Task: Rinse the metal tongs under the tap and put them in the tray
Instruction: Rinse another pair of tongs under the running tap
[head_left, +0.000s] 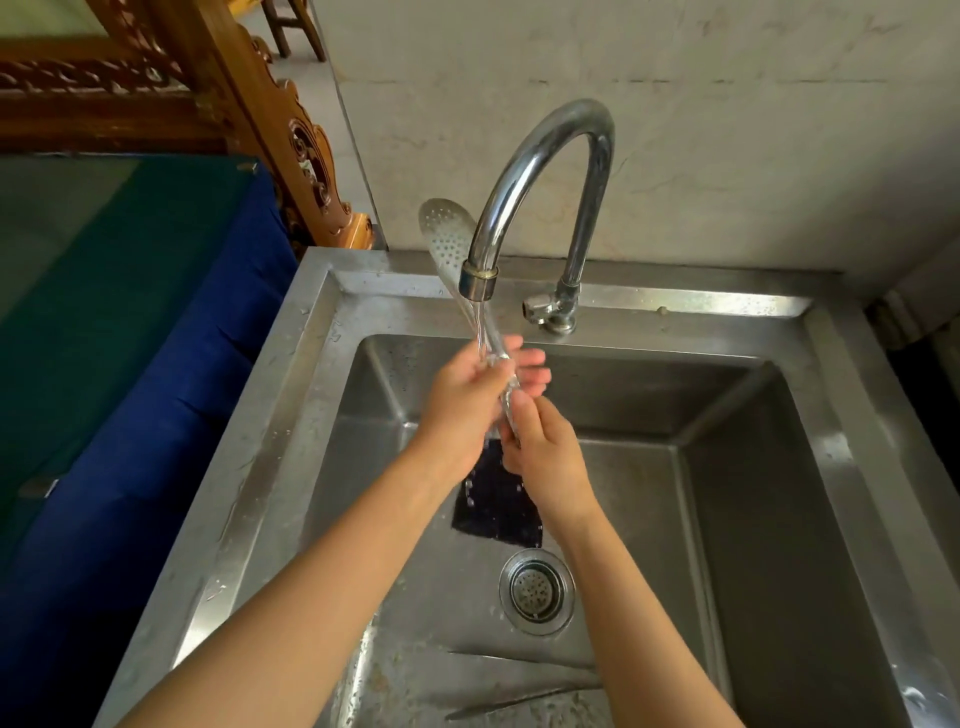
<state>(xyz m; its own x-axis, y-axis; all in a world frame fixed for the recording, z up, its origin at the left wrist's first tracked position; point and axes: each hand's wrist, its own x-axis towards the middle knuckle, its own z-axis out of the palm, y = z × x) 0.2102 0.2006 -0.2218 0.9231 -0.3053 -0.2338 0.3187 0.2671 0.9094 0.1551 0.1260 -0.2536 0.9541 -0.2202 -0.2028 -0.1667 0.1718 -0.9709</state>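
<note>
To the right of the blue cloth (156, 364), the metal tongs (450, 235) are above the sink (270, 441), their perforated head pointing to 11 o'clock, while the left hand (460, 400) curls its fingers around their middle, the right hand (545, 457) grips their lower end, and the tap (587, 171) stands at 12 o'clock.

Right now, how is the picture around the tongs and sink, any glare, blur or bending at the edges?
Head view: the tongs smear where water runs over them, just above the left hand and right hand; glare streaks the tap and the sink rim; the wide lens bows the sink's edges; the basin's right side is dark.
</note>
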